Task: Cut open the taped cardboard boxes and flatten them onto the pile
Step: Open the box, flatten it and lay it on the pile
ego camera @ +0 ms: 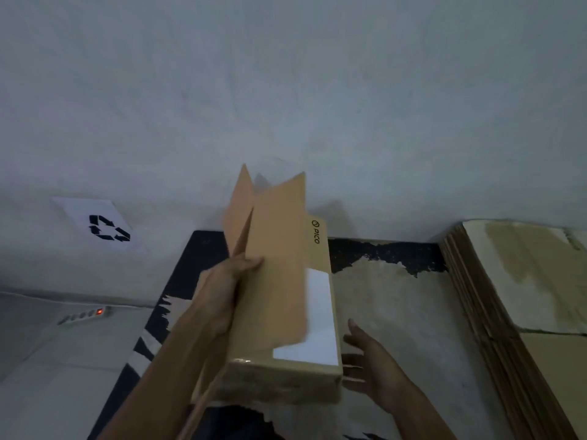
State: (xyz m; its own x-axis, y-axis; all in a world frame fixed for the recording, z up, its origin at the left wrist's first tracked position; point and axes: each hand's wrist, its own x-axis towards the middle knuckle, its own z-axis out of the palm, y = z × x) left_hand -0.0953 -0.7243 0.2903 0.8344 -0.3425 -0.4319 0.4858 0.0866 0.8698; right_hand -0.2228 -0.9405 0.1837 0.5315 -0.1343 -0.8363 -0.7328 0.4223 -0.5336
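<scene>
Left hand (227, 290) pinching the raised flaps of the box (279, 312), right hand (370, 360) spread beside it. Probably light, stiff cardboard, best grabbed along flap edges.

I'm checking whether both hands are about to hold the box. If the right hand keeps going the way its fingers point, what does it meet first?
Probably the right side of the cardboard box; the right hand, fingers straight, already looks almost against it, though depth is unclear.
</scene>
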